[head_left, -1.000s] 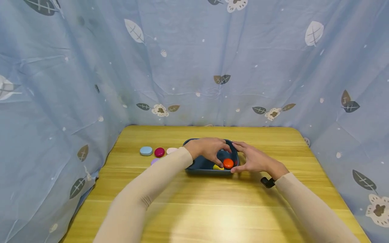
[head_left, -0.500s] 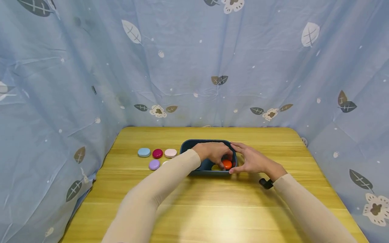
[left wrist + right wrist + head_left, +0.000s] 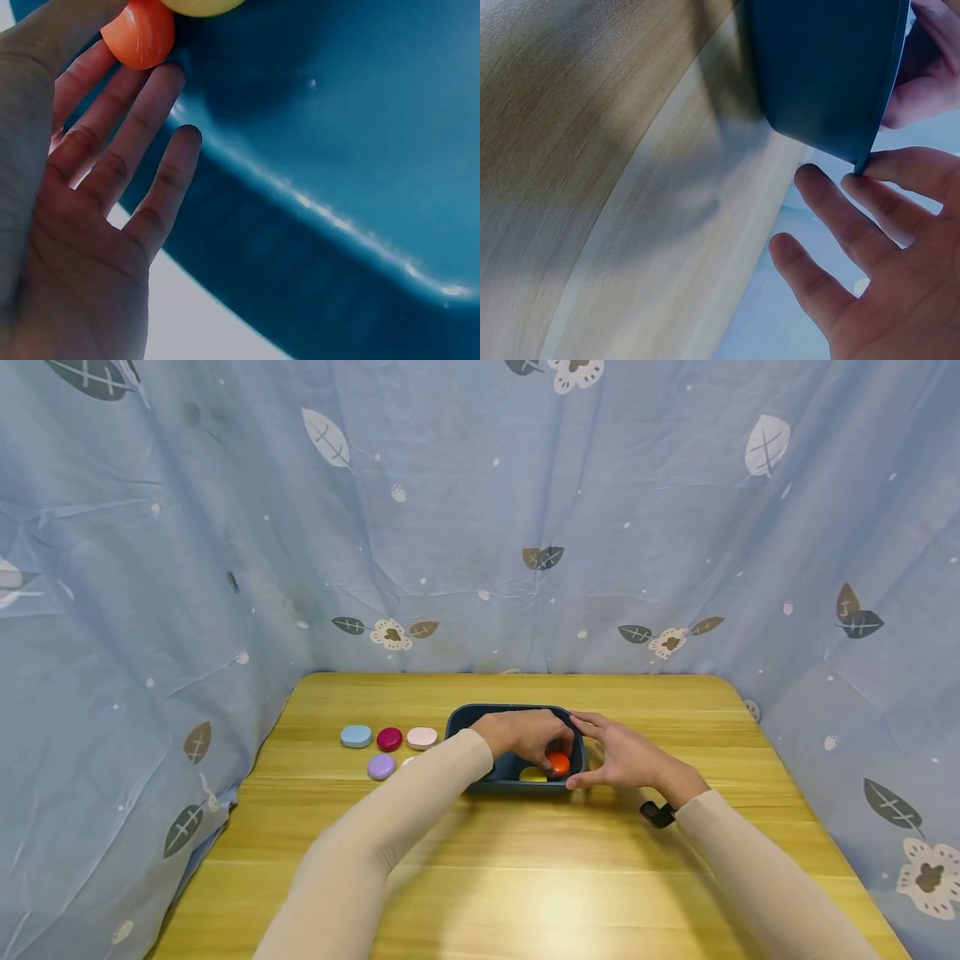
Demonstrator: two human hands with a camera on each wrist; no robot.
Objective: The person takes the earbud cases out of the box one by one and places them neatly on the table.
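Observation:
My left hand (image 3: 527, 732) reaches into a dark blue rectangular bin (image 3: 517, 787) and pinches a glossy, rounded orange piece (image 3: 558, 765) between thumb and fingers. In the left wrist view the orange piece (image 3: 144, 37) sits at the fingertips, the ring and little fingers extended along the bin wall. A yellow piece (image 3: 533, 774) lies beside it on the bin floor. At the bin's right end my right hand (image 3: 630, 753) is spread, thumb at the near corner, forefinger at the far one. The right wrist view shows fingertips (image 3: 877, 165) touching the rim, the other fingers straight.
Left of the bin on the wooden table (image 3: 495, 893) lie similar rounded pieces: light blue (image 3: 356, 737), crimson (image 3: 389, 739), pale pink (image 3: 422, 738) and lilac (image 3: 381, 767). A white one (image 3: 408, 761) is partly behind the left sleeve. A patterned curtain (image 3: 465, 518) surrounds the table.
My left hand has moved right and down into the bin and taken hold of the orange piece, which has shifted slightly from the yellow one. The right hand keeps its place.

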